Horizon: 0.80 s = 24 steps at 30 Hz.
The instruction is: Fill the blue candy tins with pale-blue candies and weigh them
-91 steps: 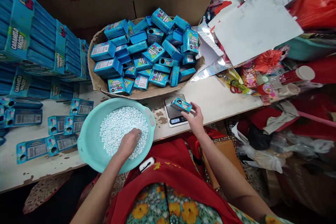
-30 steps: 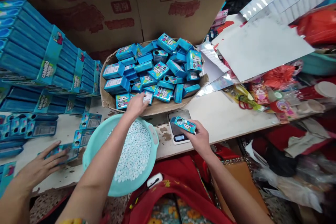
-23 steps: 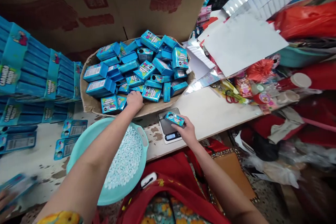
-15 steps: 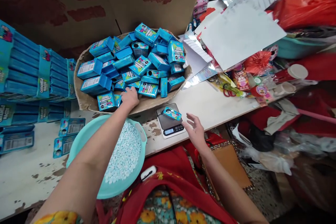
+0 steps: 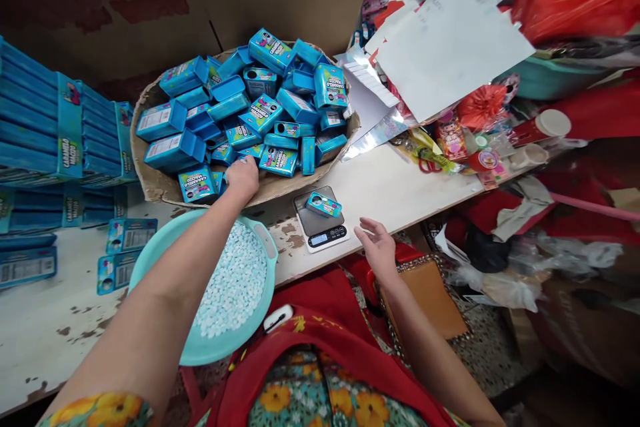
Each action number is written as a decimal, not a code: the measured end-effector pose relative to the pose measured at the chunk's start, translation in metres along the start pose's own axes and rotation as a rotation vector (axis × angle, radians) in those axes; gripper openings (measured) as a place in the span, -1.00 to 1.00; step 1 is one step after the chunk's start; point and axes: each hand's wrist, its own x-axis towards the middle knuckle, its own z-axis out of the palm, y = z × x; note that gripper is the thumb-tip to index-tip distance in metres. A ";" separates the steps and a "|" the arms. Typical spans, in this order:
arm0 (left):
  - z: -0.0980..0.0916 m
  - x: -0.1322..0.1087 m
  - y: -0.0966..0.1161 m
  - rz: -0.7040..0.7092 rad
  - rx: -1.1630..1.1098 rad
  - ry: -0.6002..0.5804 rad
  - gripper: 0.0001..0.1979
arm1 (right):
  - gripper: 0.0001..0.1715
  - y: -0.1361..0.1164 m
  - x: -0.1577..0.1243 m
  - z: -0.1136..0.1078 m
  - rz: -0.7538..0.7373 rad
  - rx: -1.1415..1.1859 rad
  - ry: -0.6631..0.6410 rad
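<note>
My left hand reaches over the front rim of a cut-down cardboard box, among small blue candy boxes. Its fingers are curled closed at a pale, small thing, and what they hold cannot be made out. A teal basin of pale blue candies lies under my left forearm. On the digital kitchen scale one blue candy box rests upright or tilted, I cannot tell which. Just right of the scale hovers my right hand, open, fingers apart, touching nothing.
Stacked blue display packs stand at the left, with loose blue packs lying before them. White sheets, a red plastic bag and small clutter cover the right side. A tan stool seat is below the table edge.
My left hand's fingers have curled in more at the front of the cardboard box. My right hand has drawn slightly away from the scale. The whole view has shifted a little.
</note>
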 end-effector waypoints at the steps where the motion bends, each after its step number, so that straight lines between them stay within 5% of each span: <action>1: 0.001 0.003 -0.002 -0.017 0.029 0.018 -0.37 | -0.51 0.001 0.000 -0.001 0.011 -0.001 0.007; 9: 0.004 0.024 -0.017 -0.056 0.118 -0.062 -0.05 | -0.51 0.008 0.005 0.002 0.041 0.001 -0.010; 16: -0.009 0.014 -0.021 -0.016 0.064 -0.045 -0.27 | -0.39 -0.001 0.011 0.011 -0.038 -0.021 -0.079; 19: -0.020 -0.026 -0.028 0.010 -0.255 0.160 -0.58 | -0.23 -0.008 0.023 0.031 -0.199 -0.100 -0.121; 21: -0.017 -0.065 -0.027 0.057 -0.692 0.334 -0.70 | -0.35 -0.016 0.032 0.047 -0.278 -0.145 -0.152; 24: 0.001 -0.127 -0.016 0.045 -1.453 0.325 -0.69 | -0.61 -0.041 0.034 0.065 -0.374 -0.179 -0.204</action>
